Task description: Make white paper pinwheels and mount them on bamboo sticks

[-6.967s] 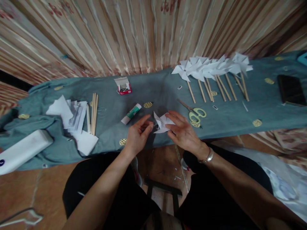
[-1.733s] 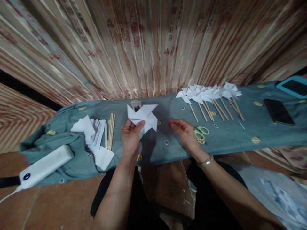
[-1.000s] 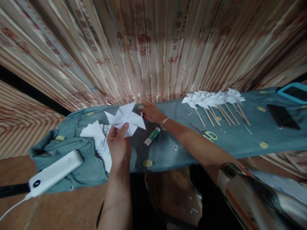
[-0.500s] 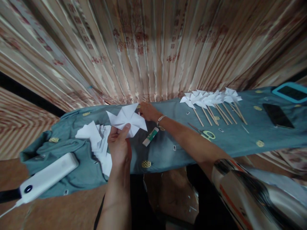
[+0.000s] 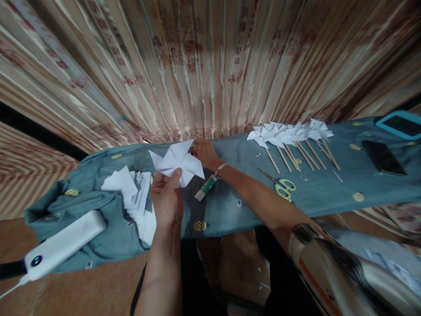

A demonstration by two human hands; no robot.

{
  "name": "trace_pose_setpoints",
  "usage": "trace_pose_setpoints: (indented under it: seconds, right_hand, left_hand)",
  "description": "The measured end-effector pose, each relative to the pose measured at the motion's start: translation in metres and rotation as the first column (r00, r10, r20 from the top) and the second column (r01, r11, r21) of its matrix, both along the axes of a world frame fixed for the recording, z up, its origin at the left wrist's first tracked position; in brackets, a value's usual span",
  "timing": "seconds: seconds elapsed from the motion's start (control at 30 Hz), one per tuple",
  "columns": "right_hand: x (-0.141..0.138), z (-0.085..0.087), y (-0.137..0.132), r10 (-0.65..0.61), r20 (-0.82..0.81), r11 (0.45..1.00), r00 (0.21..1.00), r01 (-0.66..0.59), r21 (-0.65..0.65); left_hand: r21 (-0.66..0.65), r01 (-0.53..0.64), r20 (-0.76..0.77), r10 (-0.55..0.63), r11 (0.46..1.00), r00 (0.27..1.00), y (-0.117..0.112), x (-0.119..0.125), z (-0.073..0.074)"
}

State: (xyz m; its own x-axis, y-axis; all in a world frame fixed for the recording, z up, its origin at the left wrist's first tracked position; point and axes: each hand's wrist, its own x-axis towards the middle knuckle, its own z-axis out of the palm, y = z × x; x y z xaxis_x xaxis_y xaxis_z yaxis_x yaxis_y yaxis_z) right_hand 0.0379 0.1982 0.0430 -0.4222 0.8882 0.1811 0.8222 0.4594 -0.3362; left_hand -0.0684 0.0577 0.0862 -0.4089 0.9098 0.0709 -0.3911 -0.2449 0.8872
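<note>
A folded white paper pinwheel (image 5: 177, 160) is pinched by its lower edge in my left hand (image 5: 166, 191), thumb on top. Just right of it and behind, my right hand (image 5: 206, 154) is closed near the far table edge, its fingers curled inward. What its fingertips hold, if anything, is too small and partly hidden to name. A green-and-white glue stick (image 5: 205, 187) lies on the cloth below my right wrist. To the left, a stack of cut white paper pieces (image 5: 138, 193) lies beside my left hand.
Several finished pinwheels (image 5: 289, 134) on wooden sticks lie at the back right. Green-handled scissors (image 5: 283, 188) rest in front of them. Farther right are a black phone (image 5: 383, 157) and a blue-framed tablet (image 5: 399, 125). A white power bank (image 5: 66, 245) lies on the left end of the cloth (image 5: 223, 219).
The pinwheel and my left hand have shifted slightly right. My right hand remains close behind the pinwheel, its fingers still curled. The objects on the cloth have stayed put.
</note>
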Motion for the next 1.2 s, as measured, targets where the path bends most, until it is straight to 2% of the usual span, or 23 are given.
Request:
trace_pose_setpoints:
  seconds: [0.17,0.3,0.4,0.47,0.57,0.67,0.77,0.83,1.03,1.2]
  right_hand:
    - [0.007,-0.002,-0.005,-0.092,-0.225,0.996,0.97,0.087,-0.035]
    - [0.014,-0.007,0.0,-0.194,-0.439,0.98,0.878,0.152,-0.129]
    - [0.025,-0.011,-0.004,-0.251,-0.553,0.964,0.794,0.157,-0.213]
    - [0.04,-0.013,-0.015,-0.265,-0.611,0.958,0.745,0.135,-0.252]
    - [0.074,-0.014,-0.049,-0.268,-0.659,0.953,0.703,0.092,-0.29]
    - [0.117,-0.014,-0.094,-0.241,-0.651,0.951,0.72,0.042,-0.305]
    - [0.154,-0.018,-0.132,-0.14,-0.567,0.951,0.812,-0.048,-0.305]
    - [0.169,-0.022,-0.149,-0.115,-0.529,0.956,0.841,-0.051,-0.288]
    - [0.176,-0.034,-0.16,-0.136,-0.476,0.98,0.869,0.047,-0.194]
    - [0.18,-0.032,-0.16,-0.149,-0.459,0.988,0.876,0.113,-0.105]
  left_hand:
    - [-0.002,-0.009,0.047,0.009,1.0,0.999,0.001,0.001,0.001]
    - [-0.004,-0.017,0.022,0.017,1.0,1.0,0.001,0.0,0.002]
    - [0.006,-0.024,-0.003,0.024,1.0,1.0,0.002,0.0,0.002]
    - [0.007,-0.014,-0.014,0.014,1.0,1.0,0.002,0.002,0.001]
    - [0.0,0.001,-0.017,-0.001,1.0,1.0,0.003,0.007,0.0]
    - [-0.009,0.025,-0.001,-0.025,1.0,1.0,0.003,0.016,0.0]
    - [-0.016,0.06,0.01,-0.06,0.998,0.998,0.001,0.029,0.0]
    - [-0.031,0.089,-0.001,-0.089,0.996,0.996,0.0,0.037,-0.002]
    - [-0.054,0.151,-0.02,-0.152,0.987,0.988,0.0,0.058,-0.008]
    - [-0.023,0.191,-0.037,-0.191,0.981,0.981,0.003,0.066,-0.011]
